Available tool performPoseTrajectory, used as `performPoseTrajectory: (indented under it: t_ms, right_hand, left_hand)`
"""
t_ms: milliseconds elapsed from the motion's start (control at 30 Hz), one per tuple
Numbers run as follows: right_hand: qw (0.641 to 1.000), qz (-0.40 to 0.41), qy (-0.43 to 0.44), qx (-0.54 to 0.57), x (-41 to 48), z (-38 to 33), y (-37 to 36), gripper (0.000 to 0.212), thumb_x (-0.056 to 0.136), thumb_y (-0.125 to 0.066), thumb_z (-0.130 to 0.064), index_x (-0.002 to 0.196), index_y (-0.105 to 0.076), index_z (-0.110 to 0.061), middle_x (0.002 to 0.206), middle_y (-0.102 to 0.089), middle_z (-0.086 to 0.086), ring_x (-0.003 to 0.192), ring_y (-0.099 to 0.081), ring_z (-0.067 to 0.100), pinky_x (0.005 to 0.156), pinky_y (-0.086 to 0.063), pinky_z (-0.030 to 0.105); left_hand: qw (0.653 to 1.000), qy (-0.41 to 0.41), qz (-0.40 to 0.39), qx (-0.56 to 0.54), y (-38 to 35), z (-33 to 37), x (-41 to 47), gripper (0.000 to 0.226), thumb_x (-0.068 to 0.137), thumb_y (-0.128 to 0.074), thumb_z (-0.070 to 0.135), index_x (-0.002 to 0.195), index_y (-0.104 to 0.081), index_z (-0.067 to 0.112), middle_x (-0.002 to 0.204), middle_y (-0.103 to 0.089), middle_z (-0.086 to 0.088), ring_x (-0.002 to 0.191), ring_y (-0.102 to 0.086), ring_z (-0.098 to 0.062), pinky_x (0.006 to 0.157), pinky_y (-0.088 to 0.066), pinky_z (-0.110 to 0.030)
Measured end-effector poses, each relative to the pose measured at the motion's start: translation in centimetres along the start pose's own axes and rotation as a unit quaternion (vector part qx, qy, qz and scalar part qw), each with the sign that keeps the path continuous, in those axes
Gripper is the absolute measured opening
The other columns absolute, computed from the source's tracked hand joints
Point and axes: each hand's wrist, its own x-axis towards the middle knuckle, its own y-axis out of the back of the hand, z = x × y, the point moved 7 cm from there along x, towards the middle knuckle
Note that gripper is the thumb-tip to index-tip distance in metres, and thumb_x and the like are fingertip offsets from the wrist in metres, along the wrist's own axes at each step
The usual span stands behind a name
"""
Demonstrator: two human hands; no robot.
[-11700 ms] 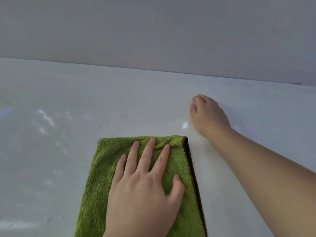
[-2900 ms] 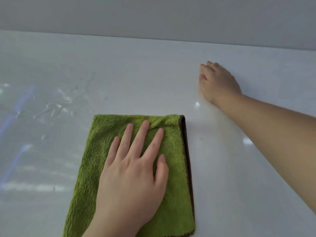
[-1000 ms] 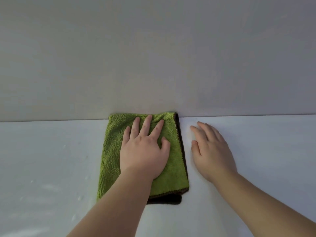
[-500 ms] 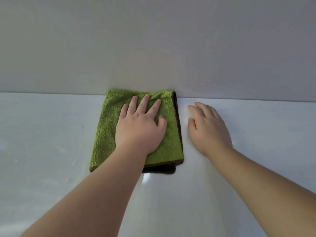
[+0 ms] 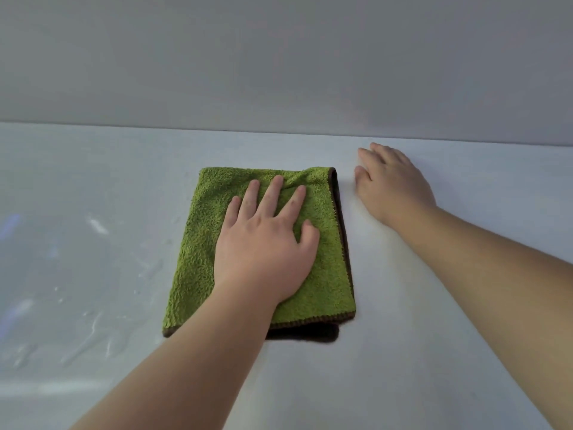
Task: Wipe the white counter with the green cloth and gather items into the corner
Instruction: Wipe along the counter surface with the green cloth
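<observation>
A folded green cloth (image 5: 201, 259) with a dark brown edge lies flat on the white counter (image 5: 403, 352), a short way in front of the back wall. My left hand (image 5: 266, 243) presses down on it, palm flat and fingers spread and straight. My right hand (image 5: 390, 184) rests flat on the bare counter just right of the cloth, close to the wall, holding nothing. No other items are in view.
A plain grey wall (image 5: 279, 57) rises along the counter's far edge. Wet streaks and droplets (image 5: 93, 305) shine on the counter left of the cloth.
My left hand has drawn the cloth back from the wall toward me; half a second ago its far edge touched the wall. My right hand stays flat near the wall.
</observation>
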Motion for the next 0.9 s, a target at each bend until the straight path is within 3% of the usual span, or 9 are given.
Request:
performPoseTrajectory:
  t_ms: [200, 300, 567, 733, 900]
  right_hand:
    - [0.999, -0.029, -0.012, -0.034, -0.2, -0.3, 0.0, 0.048, 0.102, -0.018, -0.037, 0.146, -0.031, -0.021, 0.160, -0.021, 0.002, 0.145, -0.015, 0.021, 0.116, -0.013, 0.036]
    - [0.996, -0.052, -0.046, -0.048, -0.9, 0.1, 0.0, 0.052, 0.102, -0.014, -0.041, 0.151, -0.021, -0.024, 0.163, -0.010, 0.002, 0.149, -0.005, 0.024, 0.119, -0.007, 0.038]
    - [0.995, -0.092, -0.041, -0.020, -3.8, -1.1, 0.2, 0.055, 0.102, -0.016, -0.040, 0.153, -0.015, -0.021, 0.164, -0.001, 0.003, 0.150, 0.002, 0.025, 0.121, -0.003, 0.040]
    - [0.996, -0.088, -0.024, -0.014, -4.7, -2.7, -0.1, 0.050, 0.101, -0.020, -0.037, 0.145, -0.030, -0.015, 0.162, -0.013, 0.004, 0.148, -0.008, 0.027, 0.119, -0.010, 0.042]
    - [0.996, -0.076, -0.034, -0.021, -5.1, -2.8, -0.4, 0.056, 0.101, -0.019, -0.039, 0.153, -0.019, -0.019, 0.163, -0.009, 0.004, 0.149, -0.005, 0.025, 0.120, -0.006, 0.041]
  left_hand:
    - [1.000, 0.011, 0.004, -0.005, 0.4, 0.2, -5.4, 0.064, 0.093, -0.012, 0.060, 0.156, -0.009, 0.049, 0.168, -0.001, 0.015, 0.154, 0.008, -0.014, 0.124, 0.005, -0.040]
    - [1.000, 0.015, 0.003, -0.012, 0.6, 0.4, -7.7, 0.065, 0.093, -0.011, 0.060, 0.156, -0.007, 0.049, 0.167, 0.001, 0.016, 0.153, 0.011, -0.013, 0.124, 0.007, -0.039]
    - [0.999, 0.019, 0.008, -0.028, 1.3, 1.1, -14.4, 0.063, 0.094, -0.014, 0.061, 0.156, -0.008, 0.051, 0.167, 0.005, 0.018, 0.152, 0.018, -0.011, 0.122, 0.012, -0.037]
    - [0.999, 0.016, -0.009, -0.039, 1.7, 1.5, -17.6, 0.061, 0.086, -0.042, 0.050, 0.146, -0.048, 0.041, 0.160, -0.034, 0.008, 0.150, -0.027, -0.024, 0.116, -0.022, -0.046]
    - [0.999, -0.001, 0.032, -0.006, 1.5, 1.3, -18.5, 0.064, 0.071, -0.051, 0.051, 0.132, -0.064, 0.037, 0.148, -0.052, 0.002, 0.135, -0.048, -0.035, 0.104, -0.035, -0.050]
